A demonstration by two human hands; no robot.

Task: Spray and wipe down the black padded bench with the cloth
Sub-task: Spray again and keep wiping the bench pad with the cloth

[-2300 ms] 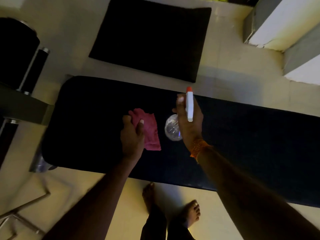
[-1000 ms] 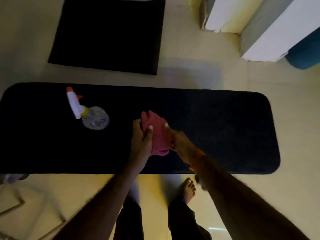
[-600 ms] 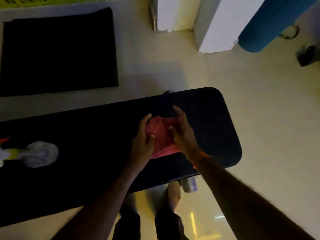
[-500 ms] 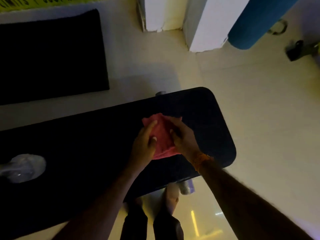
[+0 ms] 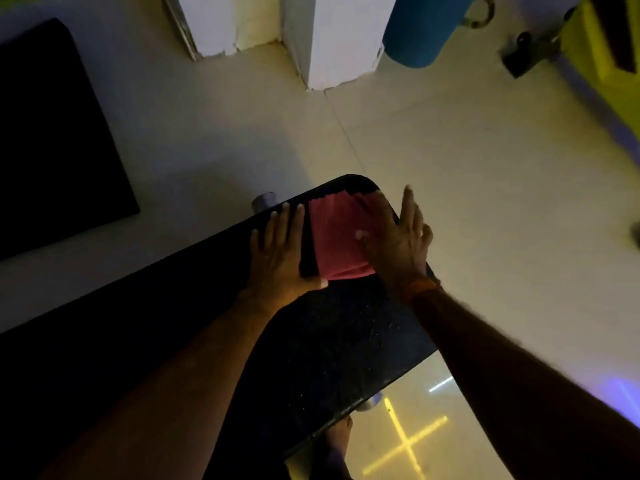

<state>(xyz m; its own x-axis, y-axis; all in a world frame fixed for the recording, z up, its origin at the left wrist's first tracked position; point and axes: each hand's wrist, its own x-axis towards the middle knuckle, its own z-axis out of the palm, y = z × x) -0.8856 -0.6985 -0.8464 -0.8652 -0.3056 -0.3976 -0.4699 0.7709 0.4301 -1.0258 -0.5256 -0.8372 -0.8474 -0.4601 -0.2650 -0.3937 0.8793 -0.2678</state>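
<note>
A flat, matte black floor mat (image 5: 52, 133) with a rounded corner lies at far left on the pale glossy tiles. The long black padded desk (image 5: 329, 341) runs diagonally, its grainy cover dotted with fine pale specks. The left hand (image 5: 277, 251) lies flat on the padding, fingers straight and close together, its thumb touching the near corner of the cloth (image 5: 337, 237). The pinkish-red cloth, soft and creased, is spread over the desk's rounded far end. The right hand (image 5: 398, 244), blurred, rests on the cloth's right side with fingers extended and splayed. An orange thread band (image 5: 424, 289) circles that wrist. A blue cylinder (image 5: 422, 29) stands beyond, top right.
</note>
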